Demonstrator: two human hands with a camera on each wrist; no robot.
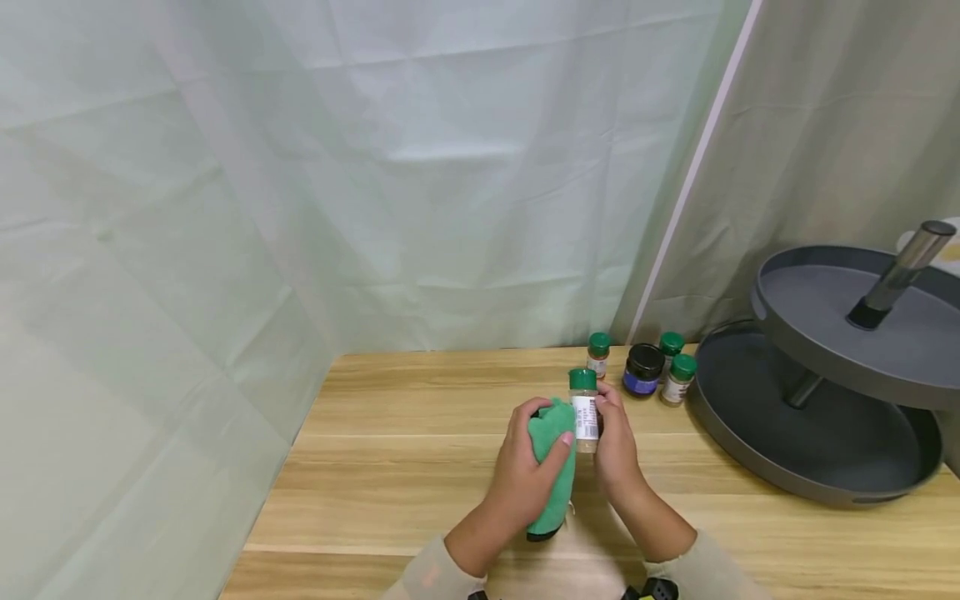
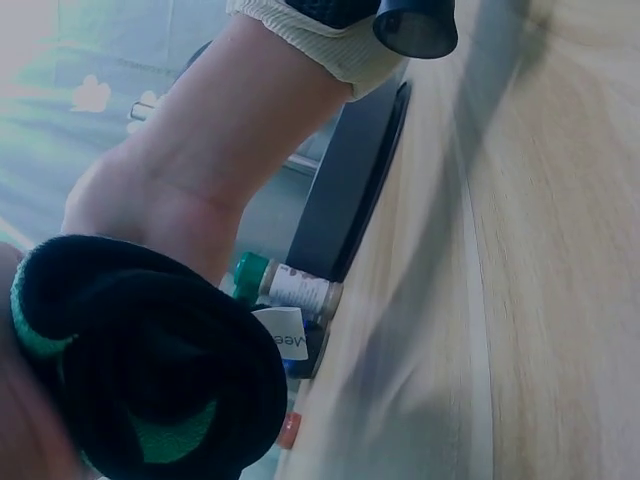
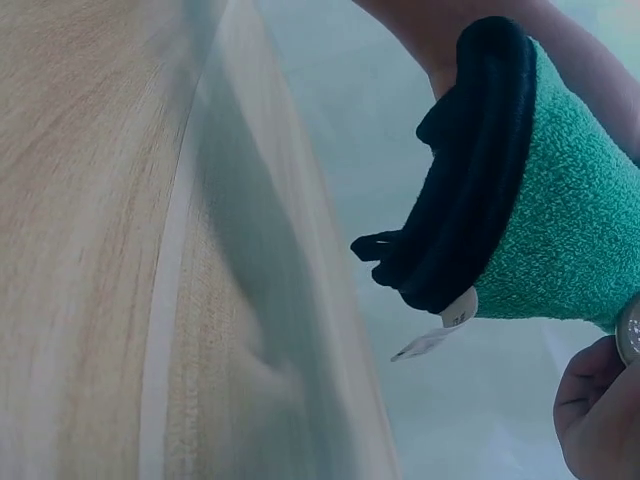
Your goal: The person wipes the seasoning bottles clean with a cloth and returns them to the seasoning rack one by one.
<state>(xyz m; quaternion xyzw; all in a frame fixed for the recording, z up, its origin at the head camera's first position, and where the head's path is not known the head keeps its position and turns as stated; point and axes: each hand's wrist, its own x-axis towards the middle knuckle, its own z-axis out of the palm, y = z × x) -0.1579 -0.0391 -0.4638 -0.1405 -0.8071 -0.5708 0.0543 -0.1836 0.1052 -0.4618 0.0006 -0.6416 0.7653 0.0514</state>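
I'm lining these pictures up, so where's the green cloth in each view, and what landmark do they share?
Head: green cloth, low, just right of centre, in the left hand.
Left wrist: green cloth, lower left, rolled and seen end-on.
Right wrist: green cloth, upper right.
Shared landmark: wooden tabletop, low in head, right in left wrist, left in right wrist.

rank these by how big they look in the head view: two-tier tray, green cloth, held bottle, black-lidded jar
1. Two-tier tray
2. Green cloth
3. Held bottle and black-lidded jar, too close to rank: bottle taller, jar wider
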